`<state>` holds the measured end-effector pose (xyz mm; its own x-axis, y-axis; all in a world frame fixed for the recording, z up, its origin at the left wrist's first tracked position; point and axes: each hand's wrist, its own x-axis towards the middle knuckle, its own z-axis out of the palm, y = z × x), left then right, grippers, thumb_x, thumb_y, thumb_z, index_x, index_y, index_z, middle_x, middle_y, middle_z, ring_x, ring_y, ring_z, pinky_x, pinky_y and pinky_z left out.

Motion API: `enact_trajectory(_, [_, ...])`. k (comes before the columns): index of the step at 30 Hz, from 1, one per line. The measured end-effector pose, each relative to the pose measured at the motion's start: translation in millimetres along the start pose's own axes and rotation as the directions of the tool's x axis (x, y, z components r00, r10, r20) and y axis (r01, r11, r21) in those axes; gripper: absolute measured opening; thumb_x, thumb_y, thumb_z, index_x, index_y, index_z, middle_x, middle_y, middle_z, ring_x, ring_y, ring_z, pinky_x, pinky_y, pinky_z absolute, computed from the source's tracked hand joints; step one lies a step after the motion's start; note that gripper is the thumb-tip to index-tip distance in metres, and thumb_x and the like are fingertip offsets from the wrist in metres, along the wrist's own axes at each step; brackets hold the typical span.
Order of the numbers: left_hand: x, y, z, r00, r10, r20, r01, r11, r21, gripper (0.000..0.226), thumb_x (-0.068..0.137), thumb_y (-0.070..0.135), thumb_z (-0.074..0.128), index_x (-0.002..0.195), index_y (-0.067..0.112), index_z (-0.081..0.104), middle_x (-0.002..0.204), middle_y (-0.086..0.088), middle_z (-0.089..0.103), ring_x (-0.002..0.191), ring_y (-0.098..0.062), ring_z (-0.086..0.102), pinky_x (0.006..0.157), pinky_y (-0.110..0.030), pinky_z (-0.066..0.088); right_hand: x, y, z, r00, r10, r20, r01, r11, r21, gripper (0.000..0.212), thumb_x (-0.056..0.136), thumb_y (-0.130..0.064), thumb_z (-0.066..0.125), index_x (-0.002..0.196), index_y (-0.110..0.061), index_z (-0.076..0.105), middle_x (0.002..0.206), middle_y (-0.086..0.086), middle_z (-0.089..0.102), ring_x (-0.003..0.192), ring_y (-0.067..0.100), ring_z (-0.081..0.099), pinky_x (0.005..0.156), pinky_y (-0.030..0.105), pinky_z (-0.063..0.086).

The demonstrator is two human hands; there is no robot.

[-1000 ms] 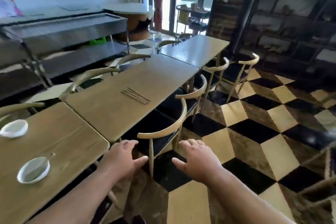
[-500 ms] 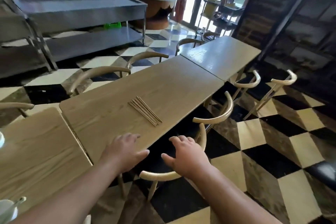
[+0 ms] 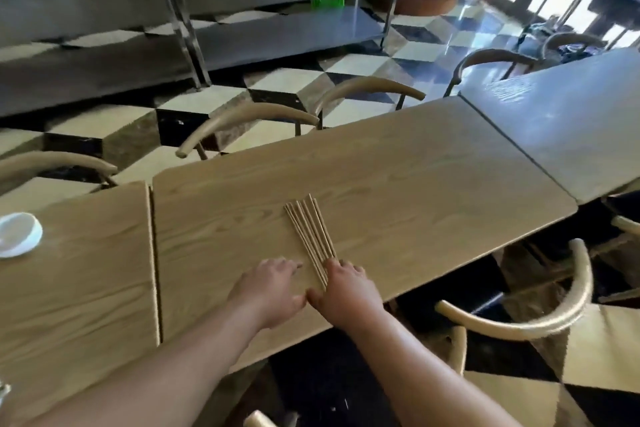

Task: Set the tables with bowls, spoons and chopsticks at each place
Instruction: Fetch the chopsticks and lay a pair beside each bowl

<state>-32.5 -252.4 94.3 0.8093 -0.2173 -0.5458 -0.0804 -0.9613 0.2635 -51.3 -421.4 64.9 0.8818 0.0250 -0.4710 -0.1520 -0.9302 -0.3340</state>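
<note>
Head view, middle table [image 3: 415, 191] of a row of three. Bundle of chopsticks [image 3: 310, 236] lies flat on this table, fanned slightly, near ends pointing toward the person.

Left hand [image 3: 270, 291]: palm down on the table just left of the chopsticks' near ends, fingers loosely spread, nothing held. Right hand [image 3: 346, 288]: palm down at the chopsticks' near ends, fingertips [image 3: 334, 263] touching or overlapping them; cannot tell whether any stick is gripped. The two hands touch each other at the thumbs.

White bowl [image 3: 19, 234] on the neighbouring table [image 3: 76, 288], well left of the chopsticks. Curved-back chair [image 3: 540, 322] just right of the right hand, tucked at the table's near edge. More chairs [image 3: 249, 121] along the far edge.
</note>
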Motion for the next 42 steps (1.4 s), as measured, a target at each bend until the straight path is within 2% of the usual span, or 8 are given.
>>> enact_trajectory(8, [144.5,8.3,42.5,0.952,-0.274,0.135,0.304,0.892,-0.333,0.048,0.105,0.024,0.057,0.151,0.012,0.056,0.154,-0.014,0.058,0.14,-0.03,0.056,0.108,-0.029,0.044,129.1,43.1,32.4,0.998,0.031,0.059,-0.032,0.999,0.02,0.076,0.093,-0.058,0.07,0.144,-0.007,0.044,0.14,0.015,0.053,0.13,0.036,0.054,0.106,0.047,0.05])
enact_trajectory(10, [164.4,9.2,58.1,0.927,-0.324,0.19,0.375,0.819,-0.434,0.022,0.106,0.012,0.052,0.115,0.009,0.072,0.129,-0.016,0.069,0.121,-0.03,0.064,0.097,-0.034,0.049,143.0,41.5,41.0,0.996,0.025,0.08,-0.025,1.0,-0.006,0.076,0.093,-0.055,0.071,0.142,-0.005,0.042,0.138,0.015,0.051,0.128,0.036,0.054,0.105,0.044,0.05])
enact_trajectory(13, [175.2,14.9,76.6,0.933,-0.335,0.128,0.344,0.733,-0.586,0.04,0.101,0.0,0.048,0.066,0.017,0.058,0.083,-0.012,0.06,0.087,-0.023,0.056,0.071,-0.037,0.04,154.3,33.0,53.9,0.997,0.03,0.074,-0.03,1.0,-0.008,0.055,0.1,-0.035,0.062,0.139,-0.003,0.042,0.137,0.016,0.049,0.124,0.035,0.056,0.099,0.041,0.053])
enact_trajectory(18, [173.7,19.6,79.0,0.908,-0.366,0.205,0.383,0.522,-0.763,0.04,0.101,0.0,0.046,0.066,0.011,0.062,0.068,-0.005,0.061,0.065,-0.016,0.046,0.053,-0.032,0.033,167.0,23.6,55.4,0.993,0.074,0.093,-0.072,0.997,-0.02,0.036,0.105,-0.018,0.05,0.138,-0.003,0.045,0.136,0.018,0.055,0.125,0.037,0.062,0.097,0.04,0.055])
enact_trajectory(23, [159.4,6.3,78.7,0.937,-0.291,0.195,0.306,0.409,-0.86,0.022,0.081,0.032,0.051,0.075,0.017,0.064,0.08,-0.005,0.066,0.081,-0.022,0.057,0.076,-0.041,0.048,168.9,22.5,53.7,0.988,0.048,0.146,-0.029,0.991,-0.132,0.031,0.103,-0.02,0.051,0.131,-0.007,0.056,0.134,0.016,0.061,0.127,0.036,0.061,0.098,0.042,0.053])
enact_trajectory(29, [110.4,-49.1,81.6,0.92,-0.333,0.205,0.342,0.432,-0.834,0.015,0.099,0.03,0.066,0.085,0.024,0.068,0.082,0.003,0.07,0.081,-0.021,0.063,0.082,-0.039,0.056,132.5,-5.8,82.7,0.993,-0.006,0.117,0.044,0.945,-0.325,0.041,0.1,-0.017,0.054,0.14,-0.008,0.05,0.133,0.013,0.058,0.124,0.032,0.06,0.097,0.04,0.055])
enact_trajectory(36, [48.6,-108.5,108.9,0.932,-0.284,0.225,0.34,0.473,-0.813,0.013,0.103,0.03,0.059,0.098,0.023,0.069,0.094,0.002,0.072,0.095,-0.024,0.069,0.098,-0.04,0.055,112.1,-23.2,98.8,0.995,0.098,-0.019,-0.1,0.976,-0.192,0.031,0.105,-0.004,0.034,0.129,-0.011,0.052,0.13,0.013,0.057,0.115,0.037,0.066,0.093,0.048,0.058])
enact_trajectory(42, [48.7,-83.5,122.6,0.969,-0.217,0.115,0.245,0.847,-0.471,0.044,0.087,0.062,0.073,0.122,0.036,0.064,0.114,0.014,0.069,0.106,-0.017,0.069,0.086,-0.035,0.055,116.7,-22.2,88.2,0.988,0.155,0.0,-0.155,0.987,-0.052,0.027,0.104,-0.005,0.034,0.119,-0.014,0.054,0.125,0.014,0.061,0.112,0.04,0.066,0.092,0.05,0.055])
